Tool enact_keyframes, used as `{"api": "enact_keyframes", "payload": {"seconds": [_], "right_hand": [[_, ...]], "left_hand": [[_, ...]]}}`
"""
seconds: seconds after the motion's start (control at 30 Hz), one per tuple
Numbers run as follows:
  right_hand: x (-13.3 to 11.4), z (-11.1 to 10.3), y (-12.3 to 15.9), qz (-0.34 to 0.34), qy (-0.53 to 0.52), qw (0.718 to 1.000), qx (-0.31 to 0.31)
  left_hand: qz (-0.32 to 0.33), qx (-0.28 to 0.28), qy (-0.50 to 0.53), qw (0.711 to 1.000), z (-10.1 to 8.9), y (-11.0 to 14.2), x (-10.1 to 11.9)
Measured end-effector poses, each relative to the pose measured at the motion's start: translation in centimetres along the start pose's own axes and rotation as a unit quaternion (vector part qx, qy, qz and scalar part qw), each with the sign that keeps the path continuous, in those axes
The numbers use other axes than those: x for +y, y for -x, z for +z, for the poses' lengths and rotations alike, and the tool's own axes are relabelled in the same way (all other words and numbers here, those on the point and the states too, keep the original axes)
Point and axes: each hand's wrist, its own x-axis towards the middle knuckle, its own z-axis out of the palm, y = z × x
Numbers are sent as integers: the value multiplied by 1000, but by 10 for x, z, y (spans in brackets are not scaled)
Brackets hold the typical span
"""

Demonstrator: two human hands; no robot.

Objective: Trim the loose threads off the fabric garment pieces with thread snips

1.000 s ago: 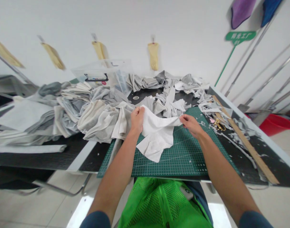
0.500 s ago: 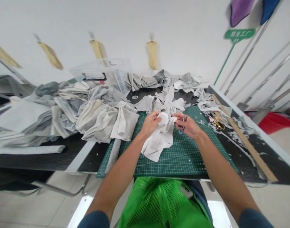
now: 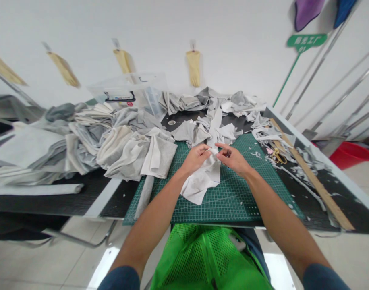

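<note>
Both hands are at a piece of white cloth (image 3: 202,181), which hangs down over a green cutting mat (image 3: 184,213). My left hand (image 3: 196,159) pinches the cloth's upper edge between thumb and fingers. Close beside it, my right hand (image 3: 233,159) has its thumb and index finger at the same edge, closed on the cloth. A small tool with a dark metal part and a bit of blue (image 3: 228,167) is tucked in the right hand; its kind is mostly hidden by the fingers.
Piles of grey and white cloth (image 3: 121,153) lie to the left, more scraps (image 3: 190,133) behind the mat. A clear plastic box (image 3: 154,94) stands at the back. On the right are gold-handled scissors (image 3: 276,156), a wooden strip (image 3: 317,185) and trimmings.
My hands have come closer together at the cloth's upper edge. The right hand has moved left and turned, and the blue part of its tool is now mostly hidden.
</note>
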Motion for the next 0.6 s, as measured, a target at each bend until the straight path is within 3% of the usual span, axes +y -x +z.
{"api": "enact_keyframes", "payload": {"seconds": [0.1,0.23,0.37,0.6], "right_hand": [[2,-1,-1,5,38,999,37],[6,-7,-5,27,-20,994,100],[3,-8,-5,46,-91,992,71],[-6,-1,1,27,-167,986,6]], "left_hand": [[14,14,-35,999,0,0,0],[22,29,-106,994,-3,-1,0],[28,25,-139,990,-4,-1,2],[28,-1,-87,996,0,0,3]]}}
